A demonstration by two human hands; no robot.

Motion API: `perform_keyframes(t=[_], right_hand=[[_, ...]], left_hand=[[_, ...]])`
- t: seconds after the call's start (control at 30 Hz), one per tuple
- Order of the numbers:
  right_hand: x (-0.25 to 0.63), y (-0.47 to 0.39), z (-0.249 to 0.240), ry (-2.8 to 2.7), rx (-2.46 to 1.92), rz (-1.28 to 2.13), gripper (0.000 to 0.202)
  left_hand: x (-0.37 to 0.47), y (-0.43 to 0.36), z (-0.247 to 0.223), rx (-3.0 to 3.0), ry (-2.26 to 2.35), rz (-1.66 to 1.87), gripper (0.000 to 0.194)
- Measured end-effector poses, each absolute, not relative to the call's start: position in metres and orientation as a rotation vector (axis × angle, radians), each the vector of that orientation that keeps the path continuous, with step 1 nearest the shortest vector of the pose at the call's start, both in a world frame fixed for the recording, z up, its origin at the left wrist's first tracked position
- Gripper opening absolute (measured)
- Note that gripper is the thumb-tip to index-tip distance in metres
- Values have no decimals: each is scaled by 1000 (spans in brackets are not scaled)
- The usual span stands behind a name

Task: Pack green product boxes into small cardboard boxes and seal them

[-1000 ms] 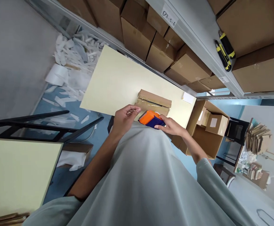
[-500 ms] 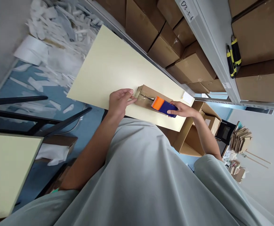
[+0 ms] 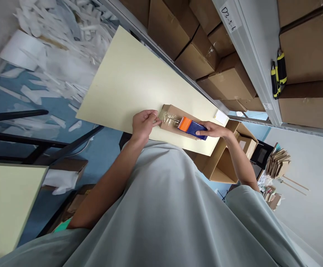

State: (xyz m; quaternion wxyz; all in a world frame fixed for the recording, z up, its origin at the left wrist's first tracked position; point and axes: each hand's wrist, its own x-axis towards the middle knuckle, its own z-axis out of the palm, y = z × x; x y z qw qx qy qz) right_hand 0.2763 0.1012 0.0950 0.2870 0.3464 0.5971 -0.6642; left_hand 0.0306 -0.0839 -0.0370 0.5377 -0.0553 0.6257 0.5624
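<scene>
A small long cardboard box (image 3: 175,129) lies on the pale yellow tabletop (image 3: 128,74). Shiny clear tape (image 3: 169,118) runs along its top from the left end. My right hand (image 3: 213,129) grips a blue and orange tape dispenser (image 3: 195,128), its orange end resting at the tape on the box. At the box's left end is my left hand (image 3: 145,124), with thumb and forefinger pinched together and the other fingertips touching the box edge. Whatever lies between those fingers is too small to make out.
Shelves of cardboard boxes (image 3: 197,52) line the table's far side. Yellow-black cutters (image 3: 278,74) lie on the upper shelf. An open carton (image 3: 224,163) stands at the table's right end. White scraps (image 3: 58,63) cover the floor at left, near a black metal frame (image 3: 25,141).
The tape on the box now looks flatter and shows wrinkled glints. The dispenser stays almost where it was, slightly lower at its orange end. The view has shifted a little.
</scene>
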Motion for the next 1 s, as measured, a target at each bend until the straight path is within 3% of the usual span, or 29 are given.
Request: perform_keyframes(t=[0.17,0.37,0.53,0.63,0.8,0.87,1.0], right_hand=[[262,103,100,1554,896,-1734,56],[256,101,101,1580,917,-1642,55],[257,98,101,1537,975,-1621,57],[260,95,98,1515,1001,-1681,57],[269,92,91,1555,986,-1765,57],[272,93,87,1566,965,-1810,57],[277,96,74,1510,853,-1957,60]], left_hand=[[39,-86,-73,-103,1536,1229,24],[56,-84,-99,268,1619,1200,37],[38,-105,-100,554,1710,1064,85],[25,-108,-81,1060,1593,1024,103],[27,-70,-46,1694,1336,701,150],[32,-55,-42,1752,1353,607,151],[39,-47,-44,1753,1463,564,135]])
